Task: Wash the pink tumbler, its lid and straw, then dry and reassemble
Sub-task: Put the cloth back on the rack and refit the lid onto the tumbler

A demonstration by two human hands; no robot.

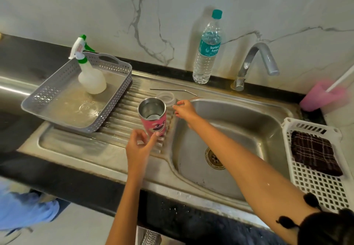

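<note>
The pink tumbler (154, 124) stands upright and open on the ribbed drainboard (118, 114), stiff steel, probably wet and slippery; best grasped round the body. The left hand (138, 147) hovers loosely curled at its base, holding nothing; the right hand (184, 109) reaches the clear lid (166, 97), grip unclear

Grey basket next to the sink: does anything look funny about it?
Yes. The grey basket sits askew across the drainboard's edge, and brownish liquid pools on its floor beside the spray bottle.
</note>
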